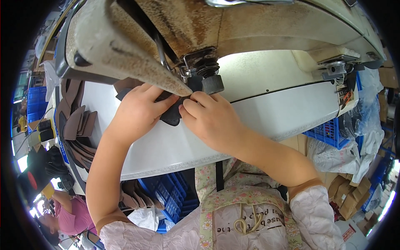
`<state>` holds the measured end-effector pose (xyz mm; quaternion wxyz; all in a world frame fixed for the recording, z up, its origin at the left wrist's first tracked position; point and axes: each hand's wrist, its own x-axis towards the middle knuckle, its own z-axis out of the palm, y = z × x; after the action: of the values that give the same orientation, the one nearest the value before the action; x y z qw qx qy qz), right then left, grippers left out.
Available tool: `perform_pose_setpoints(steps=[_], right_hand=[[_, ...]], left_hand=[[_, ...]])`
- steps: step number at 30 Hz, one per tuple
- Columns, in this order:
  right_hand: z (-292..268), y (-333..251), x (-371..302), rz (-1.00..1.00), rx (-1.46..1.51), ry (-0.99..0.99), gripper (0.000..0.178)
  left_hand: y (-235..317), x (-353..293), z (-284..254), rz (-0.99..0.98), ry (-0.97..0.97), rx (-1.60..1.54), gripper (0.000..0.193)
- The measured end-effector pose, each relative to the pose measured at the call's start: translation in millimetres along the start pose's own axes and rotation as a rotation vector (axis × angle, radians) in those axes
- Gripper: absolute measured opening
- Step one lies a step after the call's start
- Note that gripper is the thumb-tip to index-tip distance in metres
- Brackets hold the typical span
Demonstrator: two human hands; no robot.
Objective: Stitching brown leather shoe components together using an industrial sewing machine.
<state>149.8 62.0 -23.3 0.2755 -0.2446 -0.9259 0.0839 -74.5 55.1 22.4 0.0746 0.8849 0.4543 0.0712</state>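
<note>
Both hands meet at the needle area of a stained off-white sewing machine (pixel 141 62). My left hand (pixel 141 109) is closed on the left side of a dark, leather-like piece (pixel 171 116), fingers curled over it. My right hand (pixel 208 116) pinches the same piece from the right, its fingertips close to my left ones. The piece lies on the white machine table (pixel 166 154) by the presser foot. Part of the machine head and my fingers hide most of it. A black ridged knob (pixel 213 84) sits just above my right hand.
Strips and stacked brown pieces (pixel 79 125) lie along the table's left edge. More brown pieces and a blue crate (pixel 166 196) are below the table. Another blue crate (pixel 329 133) and plastic bags (pixel 368 112) stand right. A person in pink (pixel 77 216) is at lower left.
</note>
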Motion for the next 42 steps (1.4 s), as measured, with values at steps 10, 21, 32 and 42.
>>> perform_pose_setpoints(steps=[10,21,32,42], right_hand=[[3,0,-3,0.011,0.02,0.058,0.013],[-5,0,-6,0.228,0.167,0.135,0.018],[-7,12,-5,0.208,0.202,0.061,0.024],[-2,9,-10,0.173,0.235,0.081,0.023]], left_hand=[[0,-2,2,-0.026,-0.048,0.049,0.041],[1,-1,1,0.0,0.008,0.02,0.043],[6,7,-5,0.044,0.047,0.027,0.044],[17,19,-3,-0.345,0.037,-0.283,0.02]])
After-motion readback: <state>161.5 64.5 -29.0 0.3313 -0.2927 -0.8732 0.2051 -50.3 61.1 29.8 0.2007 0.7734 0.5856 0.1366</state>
